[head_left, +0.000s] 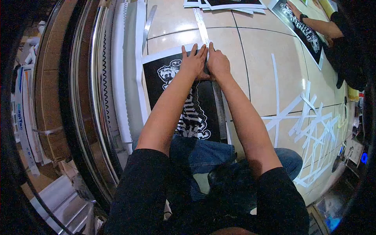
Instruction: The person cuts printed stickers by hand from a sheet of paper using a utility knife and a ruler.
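Note:
On the tiled floor lies a black printed sheet (156, 84) with white figures and a white border. My left hand (193, 62) presses flat on its upper part, fingers spread. A metal ruler (221, 113) runs along the sheet's right side. Beside my left hand, my right hand (218, 62) is closed at the ruler's upper end, its index finger pointing forward; what it holds, if anything, is hidden. Beyond my hands another ruler (200, 24) lies on the tiles.
White paper strips (309, 117) lie scattered at the right. More black prints (231, 4) are stacked at the top. Another person's hand (293, 9) rests on a print (299, 29) at the upper right. Long rolls (127, 70) and metal bars (96, 78) stand at the left.

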The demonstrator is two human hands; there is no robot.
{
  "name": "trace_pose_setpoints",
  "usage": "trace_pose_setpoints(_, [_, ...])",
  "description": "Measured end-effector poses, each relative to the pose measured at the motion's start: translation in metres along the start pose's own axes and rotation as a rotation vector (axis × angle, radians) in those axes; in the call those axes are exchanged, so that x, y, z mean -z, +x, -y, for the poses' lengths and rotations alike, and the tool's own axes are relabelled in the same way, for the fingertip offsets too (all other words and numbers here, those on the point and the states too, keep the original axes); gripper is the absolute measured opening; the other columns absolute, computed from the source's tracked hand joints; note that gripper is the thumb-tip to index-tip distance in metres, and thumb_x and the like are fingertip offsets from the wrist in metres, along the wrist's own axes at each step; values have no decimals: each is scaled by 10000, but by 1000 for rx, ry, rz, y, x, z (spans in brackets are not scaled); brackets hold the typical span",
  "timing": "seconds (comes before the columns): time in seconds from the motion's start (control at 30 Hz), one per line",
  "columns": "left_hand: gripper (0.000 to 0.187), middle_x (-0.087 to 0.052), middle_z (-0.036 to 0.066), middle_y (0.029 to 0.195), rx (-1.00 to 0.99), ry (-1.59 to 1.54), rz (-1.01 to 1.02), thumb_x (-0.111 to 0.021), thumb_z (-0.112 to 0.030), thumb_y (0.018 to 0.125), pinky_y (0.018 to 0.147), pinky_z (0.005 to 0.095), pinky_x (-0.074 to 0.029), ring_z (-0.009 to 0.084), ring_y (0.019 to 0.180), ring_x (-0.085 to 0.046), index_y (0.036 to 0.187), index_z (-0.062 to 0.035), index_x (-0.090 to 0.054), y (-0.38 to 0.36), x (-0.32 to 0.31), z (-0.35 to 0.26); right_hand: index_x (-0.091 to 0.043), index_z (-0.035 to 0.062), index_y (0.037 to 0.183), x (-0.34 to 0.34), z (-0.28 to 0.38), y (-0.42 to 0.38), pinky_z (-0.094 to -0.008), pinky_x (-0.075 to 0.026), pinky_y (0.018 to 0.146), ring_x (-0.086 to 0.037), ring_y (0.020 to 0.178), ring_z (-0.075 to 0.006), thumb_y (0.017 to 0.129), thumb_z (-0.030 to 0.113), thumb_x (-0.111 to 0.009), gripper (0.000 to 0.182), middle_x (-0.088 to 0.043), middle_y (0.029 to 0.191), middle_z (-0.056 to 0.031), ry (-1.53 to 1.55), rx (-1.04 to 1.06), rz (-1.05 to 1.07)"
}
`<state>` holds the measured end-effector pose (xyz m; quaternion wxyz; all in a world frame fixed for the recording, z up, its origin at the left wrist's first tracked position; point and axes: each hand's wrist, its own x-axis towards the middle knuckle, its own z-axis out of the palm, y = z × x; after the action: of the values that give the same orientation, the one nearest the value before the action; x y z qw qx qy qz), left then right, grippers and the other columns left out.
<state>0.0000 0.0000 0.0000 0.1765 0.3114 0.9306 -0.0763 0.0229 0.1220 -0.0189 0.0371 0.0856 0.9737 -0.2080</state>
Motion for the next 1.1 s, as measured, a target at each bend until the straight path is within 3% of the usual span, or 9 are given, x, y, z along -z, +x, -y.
trace_pose_setpoints(0.1, [1223,-121,0,1656,-5,27,19,-719,-706,674,1116,747,-82,321,1512,-132,1581,-136,-130,-4,-9,-1,-419,54,1465,-3,0,-13,-503,-574,723,-696,842,-434,926,144,-468,548,-666,956,-281,56,-7,-18])
trace_pose_setpoints(0.2, [1185,-182,4,1643,-9,12,-37,-725,-679,675,1124,742,-85,306,1506,-166,1570,-118,-187,-2,-6,0,-436,3,1432,-3,-5,-13,-453,-589,677,-707,788,-379,977,188,-437,491,-660,934,-260,-30,45,-41])
trace_pose_setpoints(0.47, [1212,-181,0,1644,-1,34,-50,-725,-712,653,1121,746,-85,312,1507,-160,1571,-125,-194,-1,-7,0,-428,-1,1432,6,-8,-52,-442,-591,655,-705,768,-380,903,195,-616,594,-655,914,-237,-58,81,-21])
trace_pose_setpoints(0.57, [1254,-168,1,1647,2,-6,-60,-728,-739,625,1120,747,-83,313,1508,-156,1574,-126,-182,0,-8,0,-428,8,1434,1,-13,-72,-448,-588,641,-702,756,-382,921,215,-596,578,-651,910,-232,-47,48,-6])
trace_pose_setpoints(0.73, [1370,-142,13,1652,14,47,-38,-595,-920,555,1122,741,-70,326,1513,-124,1580,-126,-152,0,-8,-1,-387,66,1485,3,-16,-121,-497,-573,652,-687,746,-419,908,99,-492,587,-639,927,-252,-11,-26,65])
trace_pose_setpoints(1.1, [1422,-134,16,1653,30,70,-8,-612,-924,522,1119,745,-67,326,1513,-119,1581,-110,-124,0,-3,-5,-327,115,1521,12,-26,-209,-490,-569,618,-682,707,-405,886,79,-510,661,-627,960,-247,-84,-66,183])
